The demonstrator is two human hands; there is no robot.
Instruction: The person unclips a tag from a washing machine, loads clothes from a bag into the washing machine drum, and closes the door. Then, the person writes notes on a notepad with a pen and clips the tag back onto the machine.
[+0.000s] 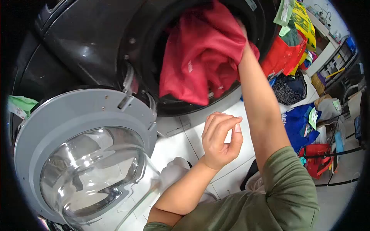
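A red garment [204, 54] hangs bunched at the round opening of the dark front-load washing machine [88, 42]. My right hand [243, 32] is up at the garment's right edge, inside the opening, and holds the cloth; its fingers are mostly hidden behind the folds. Lower down, my left hand [222, 139] hovers over the white floor, apart from the garment. Its fingers are curled and the thumb tip meets the index finger, with nothing visible in between. To the left, the machine's round door [27, 142] with its clear glass bowl is swung wide open.
Bags stand along the right side: a red bag [283, 54], a yellow bag [304, 23], a blue bag [296, 131] and a smaller red bag [314, 159]. A dark patterned cloth [289, 88] lies between them. White floor tiles [185, 142] show below the machine.
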